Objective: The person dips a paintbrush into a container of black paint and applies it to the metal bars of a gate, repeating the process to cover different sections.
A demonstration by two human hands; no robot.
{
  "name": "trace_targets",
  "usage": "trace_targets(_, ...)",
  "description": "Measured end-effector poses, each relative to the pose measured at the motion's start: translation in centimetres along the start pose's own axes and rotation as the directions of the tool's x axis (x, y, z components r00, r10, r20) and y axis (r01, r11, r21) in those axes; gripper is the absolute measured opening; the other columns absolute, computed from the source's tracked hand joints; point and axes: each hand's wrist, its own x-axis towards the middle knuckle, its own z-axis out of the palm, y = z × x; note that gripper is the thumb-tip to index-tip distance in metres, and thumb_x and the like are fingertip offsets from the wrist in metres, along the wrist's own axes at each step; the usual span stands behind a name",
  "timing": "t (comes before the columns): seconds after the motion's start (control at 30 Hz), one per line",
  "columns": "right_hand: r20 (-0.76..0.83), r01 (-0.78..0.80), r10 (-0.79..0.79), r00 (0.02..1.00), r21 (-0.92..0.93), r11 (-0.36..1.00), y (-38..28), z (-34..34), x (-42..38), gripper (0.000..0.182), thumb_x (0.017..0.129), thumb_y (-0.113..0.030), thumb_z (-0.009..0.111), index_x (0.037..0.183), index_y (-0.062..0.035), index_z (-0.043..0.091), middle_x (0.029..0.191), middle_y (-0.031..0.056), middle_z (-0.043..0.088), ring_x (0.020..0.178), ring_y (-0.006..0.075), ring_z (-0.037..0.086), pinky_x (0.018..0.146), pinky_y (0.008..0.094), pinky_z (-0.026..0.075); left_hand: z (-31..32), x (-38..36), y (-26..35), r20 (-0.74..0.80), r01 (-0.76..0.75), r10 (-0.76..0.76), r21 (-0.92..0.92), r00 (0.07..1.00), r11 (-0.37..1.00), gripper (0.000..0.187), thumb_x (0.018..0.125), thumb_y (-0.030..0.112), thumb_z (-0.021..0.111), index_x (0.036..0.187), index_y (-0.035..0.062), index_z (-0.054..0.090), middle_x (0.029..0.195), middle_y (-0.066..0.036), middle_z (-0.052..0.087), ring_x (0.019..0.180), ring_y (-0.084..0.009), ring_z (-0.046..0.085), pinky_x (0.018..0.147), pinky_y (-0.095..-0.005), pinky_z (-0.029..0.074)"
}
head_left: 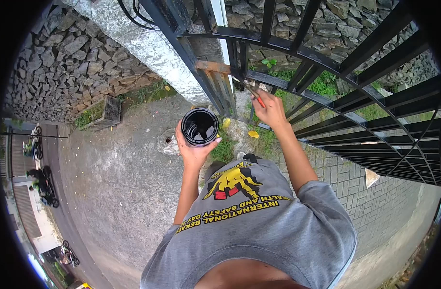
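My left hand is wrapped round an open can of black paint, held upright with its dark inside showing. In my right hand is a paintbrush with a red and dark handle, its tip end near the gate's hinge-side edge. Black paint covers the bars of the metal gate. Beside the brush, a rusty brown bracket joins the dark metal post. Whether the bristles touch the metal cannot be made out.
A white-splashed pillar and stone walls stand ahead. A mossy concrete block lies at the left. Several motorbikes are on the road at far left. Paving and grass lie under the gate.
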Motion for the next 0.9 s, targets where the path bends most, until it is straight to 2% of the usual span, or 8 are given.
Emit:
trace_targets(0.1,-0.183,0.104,-0.098,0.978,0.022,0.994,-0.4,0.5,0.0,0.028,0.089,-0.007,0.072,0.117,-0.0018,0.071,0.101,0.0204,0.075,0.085,0.0399,0.074,0.073,0.0431,0.060,0.3,0.4,0.3,-0.017,0.014,-0.014,-0.028,1.000,1.000,0.108,0.054,0.027,0.103,0.142,0.0003,0.046,0.134,-0.017,0.056,0.125,-0.0299,0.057,0.110,-0.0424,0.045)
trace_targets(0.2,0.092,-0.103,0.107,0.990,-0.047,0.994,-0.7,0.2,-0.5,0.029,0.088,-0.008,0.071,0.117,-0.0005,0.071,0.103,0.0213,0.075,0.086,0.0403,0.074,0.073,0.0435,0.060,0.6,0.1,-0.1,-0.028,0.028,-0.030,-0.042,0.999,0.999,0.110,0.053,0.029,0.103,0.142,0.0001,0.046,0.134,-0.017,0.057,0.125,-0.0307,0.057,0.110,-0.0432,0.045)
trace_targets(0.3,-0.225,0.080,-0.058,0.973,0.093,0.992,-0.8,1.4,-0.9,0.032,0.087,-0.009,0.071,0.118,0.0007,0.070,0.107,0.0209,0.075,0.087,0.0407,0.074,0.074,0.0451,0.060,0.7,0.5,-0.1,-0.021,0.008,-0.008,-0.004,1.000,1.000,0.111,0.053,0.032,0.103,0.142,-0.0001,0.046,0.134,-0.017,0.057,0.125,-0.0314,0.057,0.110,-0.0439,0.045)
trace_targets(0.4,-0.051,-0.105,0.107,0.993,0.039,0.994,-1.4,0.9,-0.8,0.034,0.087,-0.009,0.071,0.119,0.0013,0.070,0.109,0.0230,0.074,0.088,0.0405,0.074,0.074,0.0453,0.060,0.8,0.2,-0.2,-0.014,0.007,-0.007,0.008,1.000,1.000,0.111,0.053,0.034,0.103,0.142,-0.0002,0.047,0.134,-0.018,0.056,0.125,-0.0330,0.056,0.110,-0.0452,0.045)
trace_targets(0.53,-0.150,-0.028,0.047,0.987,0.130,0.991,-3.4,-0.7,-0.4,0.033,0.083,-0.007,0.075,0.116,0.0002,0.073,0.090,0.0221,0.074,0.074,0.0370,0.074,0.065,0.0395,0.059,1.1,1.1,-0.1,0.000,-0.046,0.046,0.104,0.999,0.994,0.111,0.052,0.037,0.103,0.141,0.0000,0.048,0.135,-0.019,0.056,0.128,-0.0372,0.053,0.112,-0.0485,0.043)
trace_targets(0.63,-0.081,0.112,-0.098,0.992,0.191,0.975,-6.4,-4.5,-0.8,0.032,0.080,-0.005,0.077,0.111,0.0008,0.074,0.075,0.0152,0.071,0.062,0.0304,0.071,0.059,0.0366,0.056,0.2,2.1,1.2,0.017,-0.106,0.106,0.293,0.994,0.950,0.113,0.050,0.038,0.102,0.142,0.0019,0.049,0.137,-0.020,0.056,0.132,-0.0412,0.049,0.114,-0.0516,0.039)
trace_targets(0.73,0.005,0.242,-0.272,0.962,0.439,0.865,-8.6,-7.0,-0.8,0.031,0.076,-0.003,0.079,0.107,0.0018,0.074,0.069,0.0109,0.067,0.056,0.0247,0.067,0.055,0.0356,0.053,-0.1,3.2,1.5,0.036,-0.185,0.185,0.384,0.982,0.905,0.113,0.048,0.035,0.102,0.144,0.0041,0.049,0.138,-0.019,0.056,0.133,-0.0423,0.048,0.116,-0.0543,0.036)
trace_targets(0.9,0.316,0.109,-0.270,0.909,0.445,0.889,-12.2,-6.9,0.2,0.024,0.077,-0.005,0.075,0.101,-0.0009,0.073,0.070,0.0154,0.066,0.056,0.0299,0.067,0.055,0.0380,0.053,-0.4,3.9,0.8,0.100,-0.328,0.315,0.399,0.944,0.856,0.114,0.047,0.034,0.101,0.145,0.0065,0.049,0.143,-0.018,0.056,0.136,-0.0421,0.046,0.118,-0.0564,0.034)
